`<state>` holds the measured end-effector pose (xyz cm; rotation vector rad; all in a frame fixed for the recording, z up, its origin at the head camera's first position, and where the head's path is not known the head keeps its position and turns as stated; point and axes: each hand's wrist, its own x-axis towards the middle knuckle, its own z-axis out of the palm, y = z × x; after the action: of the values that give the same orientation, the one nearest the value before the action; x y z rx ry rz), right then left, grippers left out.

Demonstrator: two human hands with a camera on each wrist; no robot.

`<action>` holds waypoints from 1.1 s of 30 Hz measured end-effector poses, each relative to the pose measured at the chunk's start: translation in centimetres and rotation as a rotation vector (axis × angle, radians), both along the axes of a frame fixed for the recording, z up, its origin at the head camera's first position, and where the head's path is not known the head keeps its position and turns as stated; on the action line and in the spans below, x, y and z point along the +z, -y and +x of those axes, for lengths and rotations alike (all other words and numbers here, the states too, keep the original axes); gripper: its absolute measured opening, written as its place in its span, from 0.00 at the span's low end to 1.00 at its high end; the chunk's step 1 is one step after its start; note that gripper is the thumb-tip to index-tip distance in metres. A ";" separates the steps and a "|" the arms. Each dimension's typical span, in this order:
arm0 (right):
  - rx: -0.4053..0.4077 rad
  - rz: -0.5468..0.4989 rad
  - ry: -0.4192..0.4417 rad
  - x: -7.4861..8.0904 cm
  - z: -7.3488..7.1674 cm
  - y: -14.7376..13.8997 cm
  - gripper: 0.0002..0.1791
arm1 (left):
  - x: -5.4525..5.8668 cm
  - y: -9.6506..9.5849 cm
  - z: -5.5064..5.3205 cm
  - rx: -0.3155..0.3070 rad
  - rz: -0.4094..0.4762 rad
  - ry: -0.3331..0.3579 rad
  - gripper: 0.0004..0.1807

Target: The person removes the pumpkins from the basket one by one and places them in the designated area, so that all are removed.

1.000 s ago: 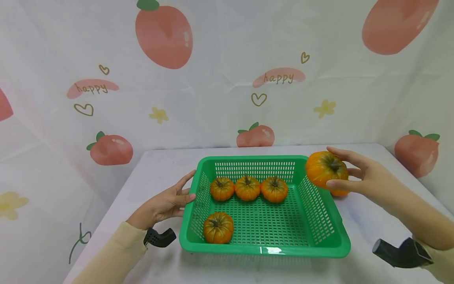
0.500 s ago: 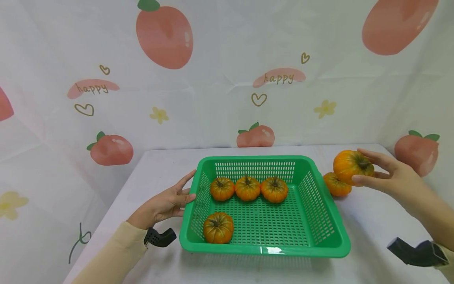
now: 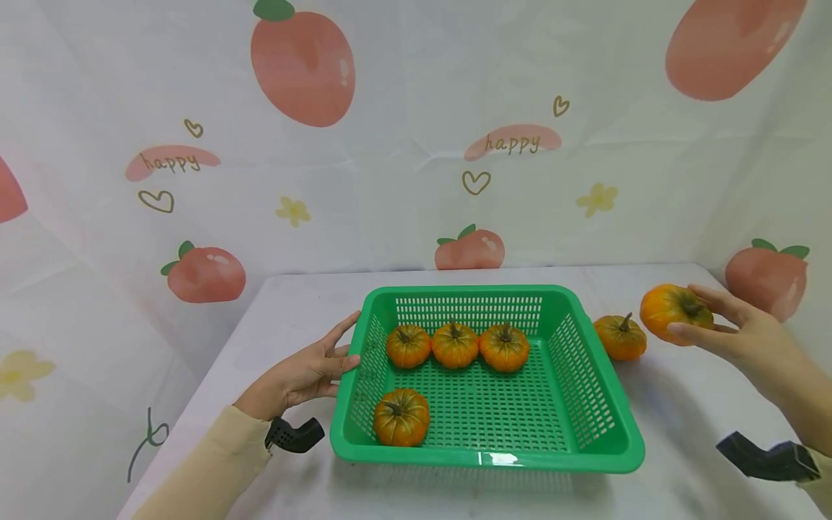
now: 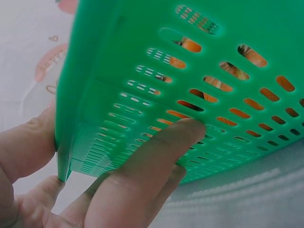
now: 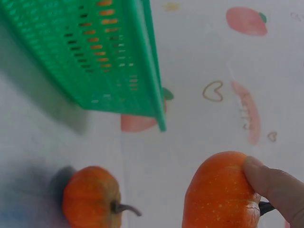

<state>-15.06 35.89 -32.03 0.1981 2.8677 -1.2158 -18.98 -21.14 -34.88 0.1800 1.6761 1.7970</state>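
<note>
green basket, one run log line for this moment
left hand: touches green basket | right hand: holds pumpkin | basket: four pumpkins | table, right of basket: one pumpkin

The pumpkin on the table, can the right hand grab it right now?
Probably not: the right hand is near the table pumpkin, but it's busy gripping another pumpkin.

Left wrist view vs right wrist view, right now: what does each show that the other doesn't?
Only left wrist: the left hand, one finger pressed against the slotted outer wall.

Only right wrist: the right hand, thumb on a held pumpkin, plus a loose pumpkin outside the basket.

Both: the green basket, orange showing through its slots, and the white printed cloth behind.
</note>
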 end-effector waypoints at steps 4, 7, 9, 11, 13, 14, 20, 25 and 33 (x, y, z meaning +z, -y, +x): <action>-0.036 0.048 0.034 -0.6 -0.3 -0.8 0.50 | 0.0 0.0 0.0 0.002 -0.002 -0.001 0.50; -0.056 0.046 0.059 -1.3 -0.6 -1.5 0.52 | 0.1 0.0 0.0 -0.002 0.001 0.000 0.50; -0.064 0.042 0.060 -1.8 -0.9 -1.9 0.52 | 0.1 0.0 0.0 -0.006 0.005 0.000 0.50; -0.076 0.034 0.063 -2.4 -1.1 -2.4 0.53 | 0.1 0.0 0.0 -0.009 0.007 -0.002 0.50; -0.085 0.022 0.061 -3.1 -1.3 -2.8 0.53 | 0.1 0.0 0.0 -0.010 0.006 -0.003 0.50; -0.087 0.012 0.060 -3.4 -1.5 -3.1 0.53 | 0.1 0.0 0.0 -0.011 0.007 -0.004 0.50; -0.096 -0.023 0.059 -4.9 -2.0 -3.7 0.52 | 0.1 -0.1 0.0 -0.010 0.006 0.000 0.50; -0.100 -0.006 0.092 -5.6 -2.3 -4.0 0.52 | 0.1 -0.1 0.0 0.000 0.002 0.004 0.50; -0.055 -0.022 0.162 -6.5 -3.2 -4.9 0.53 | 0.2 -0.1 0.0 0.015 -0.006 0.001 0.50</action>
<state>-18.28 40.82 -38.53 0.3599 2.7269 -1.1799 -18.99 -21.02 -34.72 0.1641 1.6859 1.8024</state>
